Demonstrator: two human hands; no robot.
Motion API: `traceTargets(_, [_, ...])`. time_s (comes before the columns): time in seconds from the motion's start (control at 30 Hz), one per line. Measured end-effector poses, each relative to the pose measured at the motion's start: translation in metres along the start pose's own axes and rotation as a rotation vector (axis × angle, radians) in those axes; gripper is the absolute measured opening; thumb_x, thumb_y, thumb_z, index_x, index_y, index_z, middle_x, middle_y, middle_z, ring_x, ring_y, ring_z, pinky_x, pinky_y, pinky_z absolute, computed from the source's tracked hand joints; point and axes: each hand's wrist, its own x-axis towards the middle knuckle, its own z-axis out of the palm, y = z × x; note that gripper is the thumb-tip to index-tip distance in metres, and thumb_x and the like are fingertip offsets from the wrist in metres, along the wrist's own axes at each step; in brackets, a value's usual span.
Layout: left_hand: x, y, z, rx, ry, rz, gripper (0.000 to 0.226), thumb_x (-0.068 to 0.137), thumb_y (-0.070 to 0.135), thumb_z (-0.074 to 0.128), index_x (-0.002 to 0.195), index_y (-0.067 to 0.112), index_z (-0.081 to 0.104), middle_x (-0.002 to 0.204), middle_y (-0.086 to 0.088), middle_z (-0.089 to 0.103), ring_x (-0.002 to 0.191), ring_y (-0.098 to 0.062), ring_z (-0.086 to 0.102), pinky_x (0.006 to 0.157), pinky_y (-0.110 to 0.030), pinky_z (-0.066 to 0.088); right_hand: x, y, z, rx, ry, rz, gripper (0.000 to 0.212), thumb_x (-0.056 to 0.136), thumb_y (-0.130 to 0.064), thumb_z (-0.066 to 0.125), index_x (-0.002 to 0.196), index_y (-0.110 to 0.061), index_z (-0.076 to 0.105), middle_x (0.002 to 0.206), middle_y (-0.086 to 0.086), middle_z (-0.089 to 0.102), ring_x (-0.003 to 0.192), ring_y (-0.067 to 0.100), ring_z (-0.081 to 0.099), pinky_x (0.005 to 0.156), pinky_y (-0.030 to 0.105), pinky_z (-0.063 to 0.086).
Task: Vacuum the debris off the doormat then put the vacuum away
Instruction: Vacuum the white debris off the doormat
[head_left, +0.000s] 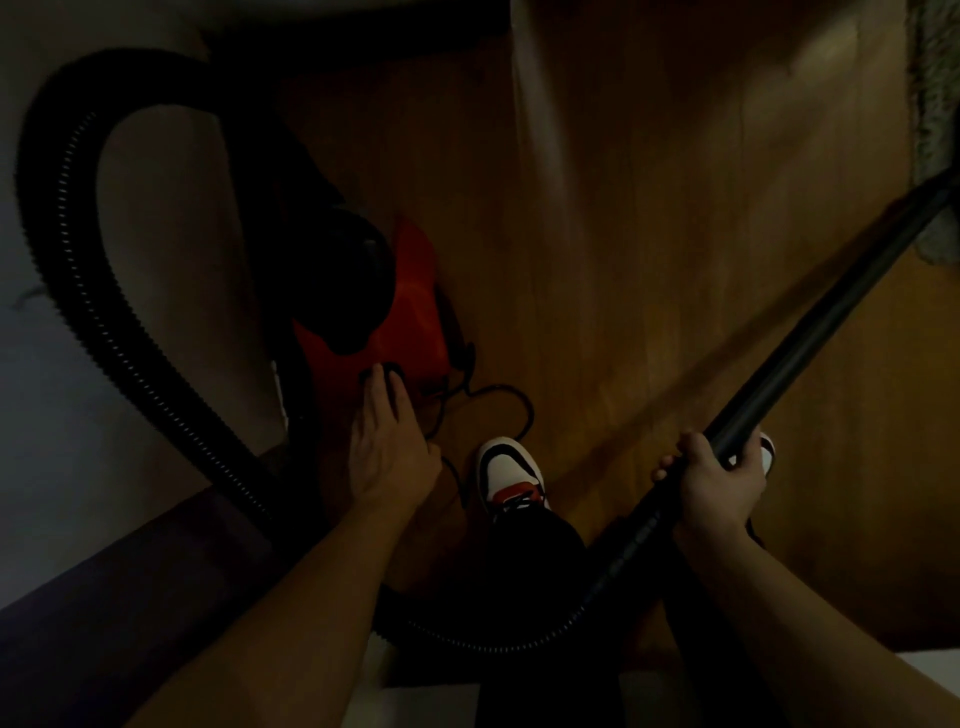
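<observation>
- Floorboards (649, 260) of warm brown wood fill the centre and upper middle of the frame, the widest open stretch in a very dim scene.
- Along the upper right edge lies the grey, shaggy fringe of the doormat (935, 130), bordering that bare wood.
- The left side is crowded. The red vacuum (410, 322) sits left of centre on the floor, hemmed in by a pale surface (156, 234) on its left.
- A dark purplish piece of furniture (104, 597) sits at lower left; what it is cannot be told.
- The black ribbed hose (57, 218) arcs in a tall loop over the upper left, then sweeps down and across the bottom centre.
- A thin black cord (522, 405) curls on the boards just right of the vacuum, near a white, red and black shoe (511, 473).
- The left hand (389, 441) reaches forward, palm down, with straight fingers touching the dark rear of the vacuum.
- The right hand (722, 483) is wrapped tightly round the black wand (831, 322).
- The wand slants up to the right frame edge beside the doormat.
</observation>
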Motion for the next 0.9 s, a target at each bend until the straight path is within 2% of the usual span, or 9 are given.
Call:
traceTargets(0.1, [0.001,-0.002,-0.001,0.015,0.060,0.023,0.091,0.091,0.028,0.057,0.155,0.002,-0.002,0.162,-0.018,-0.003,0.149,-0.034,0.010,0.122,-0.045,0.017,0.001,-0.001,0.000,-0.006,0.007,0.006,0.052,0.095,-0.006,0.058,0.143,-0.018,0.042,0.094,0.013,0.058,0.051,0.013,0.059,0.046,0.028,0.051])
traceTargets(0.27, [0.004,-0.001,0.005,-0.043,0.056,-0.023,0.095,0.089,0.027,0.061,0.155,0.004,-0.002,0.161,-0.020,0.000,0.145,-0.036,0.020,0.120,-0.045,0.023,-0.002,-0.008,0.002,-0.019,-0.005,0.002,0.048,0.096,-0.006,0.058,0.141,-0.019,0.045,0.086,0.007,0.058,0.050,0.011,0.059,0.046,0.028,0.051])
traceTargets(0.5, [0.008,0.011,0.012,-0.132,0.035,-0.077,0.098,0.089,0.031,0.060,0.154,0.002,-0.007,0.161,-0.022,-0.011,0.150,-0.035,-0.004,0.123,-0.045,0.015,-0.005,-0.008,0.002,-0.006,-0.004,0.018,0.046,0.097,-0.005,0.056,0.136,-0.027,0.045,0.083,0.007,0.058,0.055,0.015,0.057,0.043,0.026,0.050])
traceTargets(0.63, [0.011,0.009,0.018,-0.154,0.036,-0.089,0.104,0.085,0.037,0.062,0.155,0.006,-0.009,0.161,-0.018,-0.015,0.151,-0.032,-0.009,0.122,-0.045,0.017,-0.006,-0.005,-0.001,-0.019,-0.005,0.007,0.045,0.097,-0.007,0.058,0.136,-0.028,0.047,0.083,0.007,0.059,0.055,0.014,0.058,0.041,0.024,0.050])
traceTargets(0.7, [0.013,0.007,0.022,-0.162,0.019,-0.089,0.106,0.085,0.039,0.062,0.155,0.008,-0.012,0.160,-0.016,-0.018,0.150,-0.031,-0.012,0.121,-0.047,0.019,-0.006,-0.004,-0.002,-0.024,-0.016,-0.002,0.038,0.098,-0.005,0.057,0.123,-0.033,0.049,0.082,0.006,0.058,0.055,0.015,0.057,0.041,0.023,0.049])
traceTargets(0.77, [0.013,0.007,0.024,-0.155,0.005,-0.085,0.108,0.084,0.041,0.063,0.154,0.009,-0.013,0.160,-0.015,-0.021,0.150,-0.031,-0.015,0.121,-0.048,0.020,-0.007,-0.004,-0.003,-0.023,-0.017,-0.002,0.040,0.098,-0.005,0.056,0.117,-0.038,0.047,0.083,0.007,0.057,0.056,0.015,0.057,0.041,0.023,0.049])
traceTargets(0.9, [0.013,0.009,0.015,-0.164,-0.015,-0.097,0.108,0.085,0.043,0.061,0.154,0.008,-0.013,0.160,-0.016,-0.019,0.150,-0.032,-0.013,0.122,-0.047,0.017,-0.009,-0.009,-0.005,-0.011,-0.028,0.007,0.043,0.098,-0.005,0.056,0.124,-0.038,0.045,0.083,0.006,0.057,0.057,0.015,0.057,0.043,0.025,0.051])
